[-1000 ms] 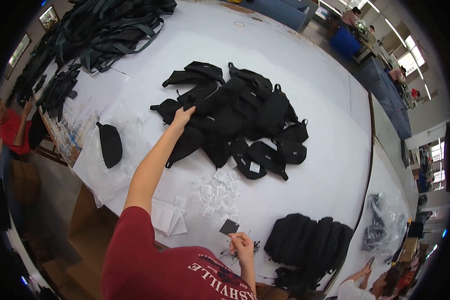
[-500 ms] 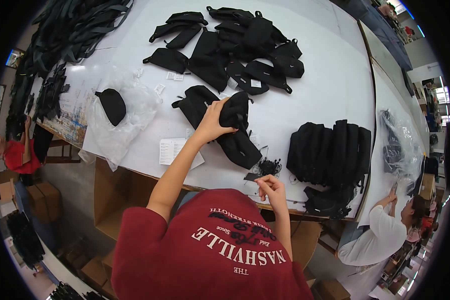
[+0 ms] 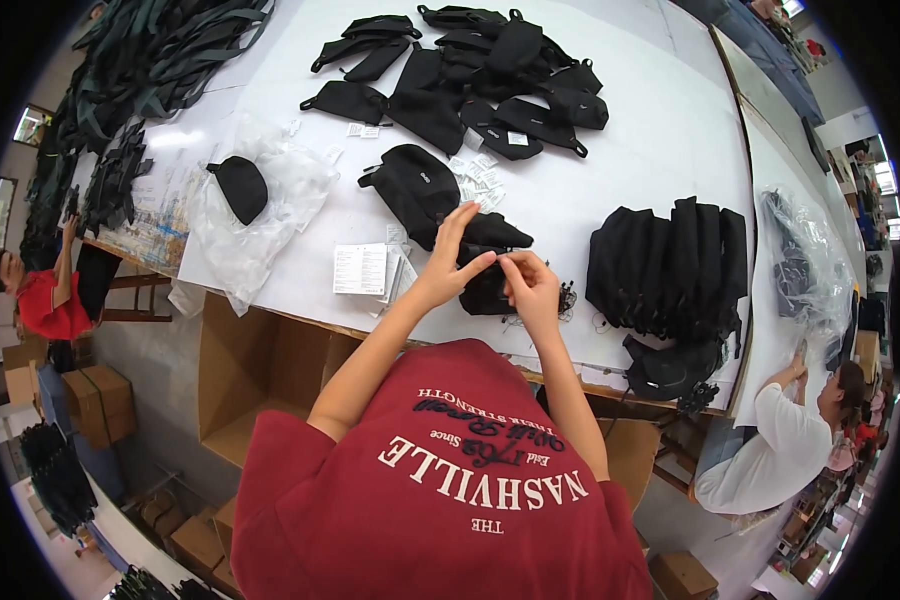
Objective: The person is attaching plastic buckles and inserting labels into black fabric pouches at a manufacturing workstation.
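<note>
My left hand (image 3: pixel 448 268) grips a small black zip bag (image 3: pixel 492 236), its fingers on the far side and the thumb stretched to the right. My right hand (image 3: pixel 532 288) is pinched at the tip of that thumb; whatever it holds is too small to make out. Part of the bag shows below the fingertips. Another black bag (image 3: pixel 415 190) with a small light logo lies against it on the far left side. Thin black strings with tags (image 3: pixel 567 300) lie beside my right hand, partly hidden by it.
More black bags (image 3: pixel 425 110) are heaped at the far side, near white labels (image 3: pixel 480 180). Printed cards (image 3: pixel 360 268) and a bag on clear plastic (image 3: pixel 260 235) lie left. A row of black bags (image 3: pixel 665 265) stands right. Cardboard boxes (image 3: pixel 260 360) sit below the table edge.
My right hand has come up from the table's near edge to meet my left hand. The bag under my left hand has shifted and turned, uncovering white labels behind it.
</note>
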`<state>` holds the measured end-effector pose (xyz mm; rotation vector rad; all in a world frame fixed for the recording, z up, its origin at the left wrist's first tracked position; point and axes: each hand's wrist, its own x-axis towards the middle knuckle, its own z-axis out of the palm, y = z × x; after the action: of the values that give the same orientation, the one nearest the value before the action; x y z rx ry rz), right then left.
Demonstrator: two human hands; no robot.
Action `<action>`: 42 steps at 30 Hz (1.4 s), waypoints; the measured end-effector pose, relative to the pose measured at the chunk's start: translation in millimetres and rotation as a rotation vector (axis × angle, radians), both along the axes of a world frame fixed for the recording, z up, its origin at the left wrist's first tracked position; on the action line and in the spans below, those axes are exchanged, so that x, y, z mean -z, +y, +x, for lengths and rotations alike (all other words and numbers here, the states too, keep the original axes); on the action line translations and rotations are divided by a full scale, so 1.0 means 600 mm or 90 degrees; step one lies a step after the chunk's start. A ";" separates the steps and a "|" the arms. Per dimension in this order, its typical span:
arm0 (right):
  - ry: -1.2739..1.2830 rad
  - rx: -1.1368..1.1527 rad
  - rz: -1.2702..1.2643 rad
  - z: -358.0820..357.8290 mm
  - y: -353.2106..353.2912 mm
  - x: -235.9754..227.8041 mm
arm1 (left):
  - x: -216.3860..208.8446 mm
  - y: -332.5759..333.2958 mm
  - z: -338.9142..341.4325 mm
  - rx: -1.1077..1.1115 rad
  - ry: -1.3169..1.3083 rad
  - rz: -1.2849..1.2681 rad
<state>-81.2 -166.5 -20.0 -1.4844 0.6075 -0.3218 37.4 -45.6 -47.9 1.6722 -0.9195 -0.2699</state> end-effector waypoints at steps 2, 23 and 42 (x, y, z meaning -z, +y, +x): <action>-0.008 -0.040 -0.005 0.009 0.017 0.006 | 0.001 -0.004 -0.024 -0.101 -0.037 -0.050; 0.019 -0.139 -0.130 -0.037 0.069 0.013 | 0.009 0.088 -0.096 -0.172 0.329 -0.038; 0.100 -0.245 -0.387 -0.077 0.069 -0.027 | -0.028 0.128 -0.107 -0.027 0.180 0.063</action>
<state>-127.5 -125.1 -3.9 -2.1857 0.3414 -0.0872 -26.9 31.3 -31.2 1.6886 -0.6682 -0.5154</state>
